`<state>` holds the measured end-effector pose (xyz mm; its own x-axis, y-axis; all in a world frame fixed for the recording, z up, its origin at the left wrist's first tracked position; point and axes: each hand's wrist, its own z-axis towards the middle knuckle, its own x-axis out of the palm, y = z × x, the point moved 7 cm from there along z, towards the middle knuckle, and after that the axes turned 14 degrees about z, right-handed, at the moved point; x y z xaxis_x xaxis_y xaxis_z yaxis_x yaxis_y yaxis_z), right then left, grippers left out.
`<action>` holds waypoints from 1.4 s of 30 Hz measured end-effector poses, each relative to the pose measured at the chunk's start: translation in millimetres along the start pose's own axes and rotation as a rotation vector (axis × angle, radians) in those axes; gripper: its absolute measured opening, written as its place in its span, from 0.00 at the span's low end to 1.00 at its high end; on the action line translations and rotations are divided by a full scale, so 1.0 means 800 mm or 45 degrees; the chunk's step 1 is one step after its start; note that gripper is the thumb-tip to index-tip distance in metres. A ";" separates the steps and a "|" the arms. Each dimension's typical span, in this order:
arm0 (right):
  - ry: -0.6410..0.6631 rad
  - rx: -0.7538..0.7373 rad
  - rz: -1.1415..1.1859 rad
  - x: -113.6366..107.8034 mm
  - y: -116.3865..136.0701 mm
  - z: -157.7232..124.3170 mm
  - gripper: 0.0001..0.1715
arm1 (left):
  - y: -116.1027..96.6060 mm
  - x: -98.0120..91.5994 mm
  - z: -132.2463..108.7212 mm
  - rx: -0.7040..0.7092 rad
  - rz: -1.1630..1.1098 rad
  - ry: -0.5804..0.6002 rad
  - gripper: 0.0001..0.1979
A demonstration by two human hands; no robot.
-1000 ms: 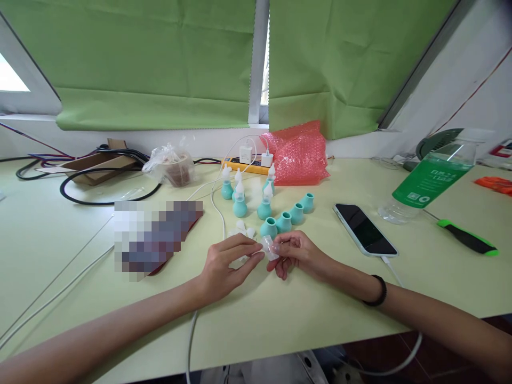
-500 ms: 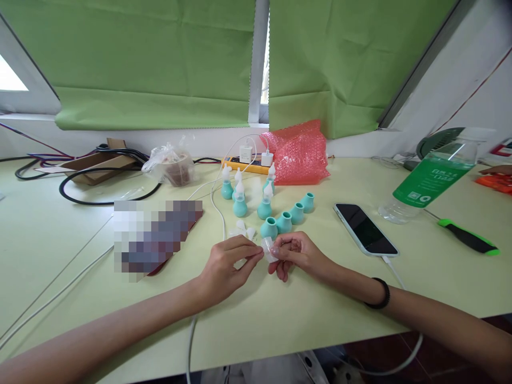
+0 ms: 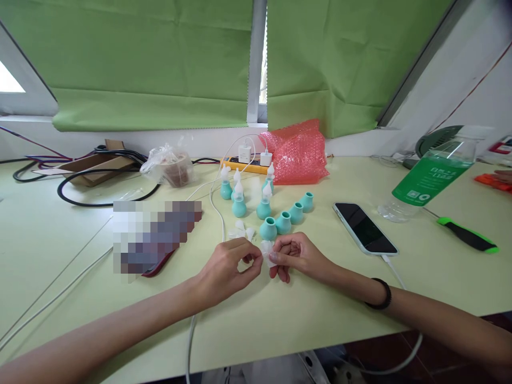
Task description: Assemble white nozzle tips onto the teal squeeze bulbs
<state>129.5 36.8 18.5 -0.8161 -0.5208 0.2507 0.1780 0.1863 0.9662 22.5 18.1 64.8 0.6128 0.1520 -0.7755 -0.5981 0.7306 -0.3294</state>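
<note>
Between my hands is a small clear plastic bag, crinkled; what it contains is hard to make out. My left hand pinches the bag's left edge with thumb and index finger. From the other side, my right hand grips it between thumb and curled fingers. Just beyond lie small translucent white nozzle tips and scraps of clear plastic. Several teal rubber bulbs with open necks stand in a slanting row behind my right hand. Farther back, more teal bulbs stand upright with translucent nozzles fitted on top.
A phone on a cable lies at right, near a tilted green-labelled bottle and a green-black handled tool. Red bubble wrap and a yellow power strip sit behind. Left are a blurred-out object and black cable.
The bag has turned slightly and looks more crumpled between my fingers. My left hand's fingers have curled a little more; the view has shifted slightly.
</note>
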 end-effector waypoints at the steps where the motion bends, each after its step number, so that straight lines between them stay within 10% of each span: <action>1: 0.002 -0.002 0.001 0.000 0.000 0.000 0.16 | 0.000 0.001 0.000 -0.011 -0.013 0.014 0.05; 15: 0.076 0.054 0.102 -0.002 -0.002 0.003 0.14 | 0.025 0.016 0.004 -0.446 -0.604 0.196 0.04; 42: 0.028 -0.056 0.126 -0.010 -0.001 0.005 0.12 | 0.034 0.026 0.005 -0.425 -0.832 0.371 0.09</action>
<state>133.8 44.0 15.1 -0.7810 -0.5202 0.3456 0.2815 0.2008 0.9383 21.3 43.7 41.9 0.7610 -0.4538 -0.4636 -0.3150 0.3662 -0.8756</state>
